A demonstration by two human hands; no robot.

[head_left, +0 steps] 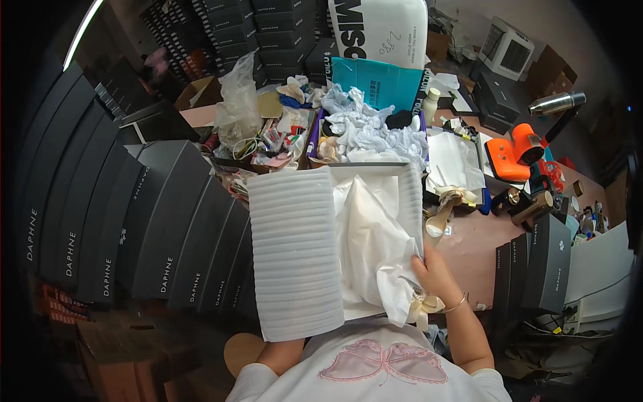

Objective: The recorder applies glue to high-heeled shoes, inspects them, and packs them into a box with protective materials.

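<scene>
An open shoe box (pixel 368 171) stands before me, with crumpled white tissue paper (pixel 368 234) inside. A ribbed white foam sheet (pixel 295 254) lies over its left side and hangs past the near edge. My right hand (pixel 432 271) is closed at the box's right edge, thumb toward the tissue paper and the other fingers mostly hidden. Just below it, a cream bow (pixel 426 306) pokes out from under the tissue. My left forearm goes beneath the foam sheet, which hides my left hand. Beyond the right edge of the box is a light-coloured shoe (pixel 441 218).
Dark shoe boxes (pixel 161 221) are stacked along the left, with more boxes (pixel 546 264) at the right. Behind the open box, a bin (pixel 375 127) holds crumpled paper. An orange lamp-like device (pixel 512 157) and several bottles (pixel 532 206) stand on the pink tabletop (pixel 472 258).
</scene>
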